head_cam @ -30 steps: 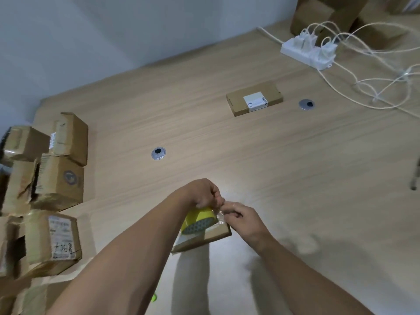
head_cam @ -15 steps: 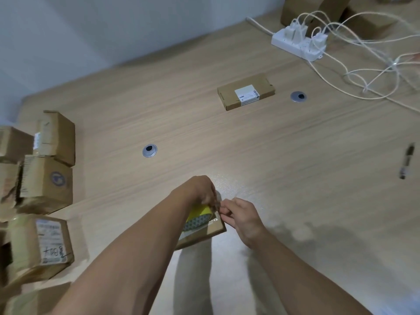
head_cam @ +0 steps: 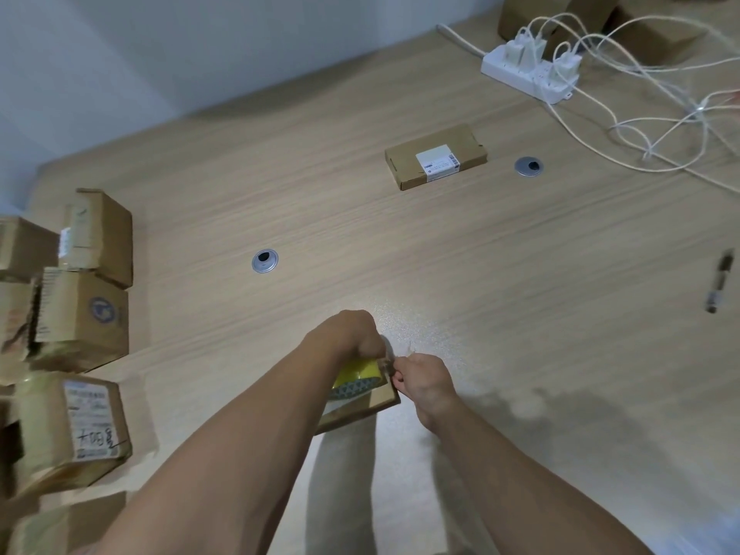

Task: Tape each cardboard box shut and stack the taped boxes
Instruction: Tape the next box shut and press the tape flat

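The left hand [head_cam: 348, 334] has its grip clenched round a yellow roll of packing tape [head_cam: 358, 372]. The right hand [head_cam: 426, 384] pinches the free end of tape [head_cam: 387, 361] just beside the roll. Beneath both lies a small flat brown cardboard box [head_cam: 380, 404], near the middle of the light wooden counter [head_cam: 520, 274]. Its visible edge rises toward the right, and the forearm hides its full length. Other brown cardboard boxes [head_cam: 80, 318] are piled at the left.

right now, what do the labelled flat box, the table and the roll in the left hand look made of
Flat box: matte brown cardboard, white paper label. Table: pale wood-grain top, probably laminate, with faint sheen. Roll: yellow-cored, likely plastic tape, largely hidden by the left hand.
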Available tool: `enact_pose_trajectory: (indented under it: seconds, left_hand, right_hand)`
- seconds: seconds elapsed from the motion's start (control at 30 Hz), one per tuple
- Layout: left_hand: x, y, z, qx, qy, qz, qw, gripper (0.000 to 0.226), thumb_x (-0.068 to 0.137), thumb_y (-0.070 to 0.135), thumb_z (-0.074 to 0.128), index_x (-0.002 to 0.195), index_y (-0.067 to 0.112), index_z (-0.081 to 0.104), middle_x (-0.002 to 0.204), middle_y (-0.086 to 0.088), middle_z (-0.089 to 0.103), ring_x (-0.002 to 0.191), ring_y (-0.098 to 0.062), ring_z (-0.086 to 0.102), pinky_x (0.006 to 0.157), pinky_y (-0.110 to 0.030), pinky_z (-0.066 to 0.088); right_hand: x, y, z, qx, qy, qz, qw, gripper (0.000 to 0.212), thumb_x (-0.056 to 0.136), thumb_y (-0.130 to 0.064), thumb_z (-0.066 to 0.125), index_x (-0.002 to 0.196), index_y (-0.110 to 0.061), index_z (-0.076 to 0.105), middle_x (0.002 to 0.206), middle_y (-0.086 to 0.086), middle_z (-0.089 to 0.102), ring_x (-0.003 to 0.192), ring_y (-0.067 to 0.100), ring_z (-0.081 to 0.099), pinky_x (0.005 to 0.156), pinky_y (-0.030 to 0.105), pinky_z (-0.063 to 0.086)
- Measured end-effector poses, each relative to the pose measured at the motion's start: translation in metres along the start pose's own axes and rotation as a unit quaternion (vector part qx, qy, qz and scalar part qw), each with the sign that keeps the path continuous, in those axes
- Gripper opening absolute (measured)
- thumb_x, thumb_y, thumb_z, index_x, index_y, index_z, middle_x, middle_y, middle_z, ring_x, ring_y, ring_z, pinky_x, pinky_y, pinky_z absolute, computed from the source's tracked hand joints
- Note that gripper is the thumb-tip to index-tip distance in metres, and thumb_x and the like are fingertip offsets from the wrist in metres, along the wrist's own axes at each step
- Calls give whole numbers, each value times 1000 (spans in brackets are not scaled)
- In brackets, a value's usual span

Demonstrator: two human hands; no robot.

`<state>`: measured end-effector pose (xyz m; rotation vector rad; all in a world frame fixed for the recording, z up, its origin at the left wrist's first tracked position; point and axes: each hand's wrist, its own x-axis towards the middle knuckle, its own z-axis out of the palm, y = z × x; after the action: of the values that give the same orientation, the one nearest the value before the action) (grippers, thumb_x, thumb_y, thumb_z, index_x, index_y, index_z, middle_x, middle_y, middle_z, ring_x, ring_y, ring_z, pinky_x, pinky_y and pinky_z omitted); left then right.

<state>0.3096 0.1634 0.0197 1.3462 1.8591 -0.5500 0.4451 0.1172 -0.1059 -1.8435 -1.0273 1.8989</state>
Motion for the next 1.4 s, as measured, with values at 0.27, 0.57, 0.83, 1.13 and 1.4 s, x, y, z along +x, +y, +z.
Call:
enact_pose_trajectory:
  seconds: [0.27, 0.57, 0.83, 1.13, 1.4]
  left_hand:
    - [-8, -15, 3, -64, 3, 23, 998, 42, 90, 49, 61, 101, 10, 70, 94, -5, 61, 76, -17, 53, 67, -30, 41]
    - [-14, -31, 8, -105, 17, 38, 994, 46, 87, 55, 62, 103, 13, 71, 97, -5, 64, 79, -17, 57, 73, -32, 46]
    - [-26, -45, 10, -203, 2, 70, 977, 50, 69, 61, 64, 97, 20, 73, 101, -3, 69, 93, -20, 65, 84, -36, 51]
    - [-43, -82, 38, -319, 76, 134, 935, 55, 69, 64, 66, 81, 10, 68, 70, -4, 63, 65, -15, 59, 68, -34, 45]
    - [-49, -98, 60, -440, 108, 135, 881, 44, 62, 63, 71, 66, 20, 65, 63, 1, 56, 61, -14, 53, 65, -32, 40]
  right_hand:
    - [-17, -23, 10, -221, 78, -26, 972, 33, 90, -37, 60, 66, -17, 48, 67, 0, 57, 64, 18, 53, 56, 30, 38]
    - [-31, -6, 15, -196, 109, -249, 942, 11, 92, -23, 63, 90, -29, 54, 88, -16, 50, 88, 15, 57, 74, 37, 51]
    - [-30, -5, 22, -175, 44, -186, 966, 19, 100, -33, 48, 86, -39, 60, 87, -13, 66, 86, 12, 64, 80, 41, 56]
    - [-30, -9, 26, -221, 50, -185, 956, 28, 105, -37, 45, 87, -24, 63, 77, -7, 65, 79, 19, 63, 75, 42, 55]
    - [-36, -10, 33, -233, 72, -191, 951, 32, 107, -36, 42, 94, -16, 63, 83, -2, 64, 82, 21, 62, 78, 43, 54]
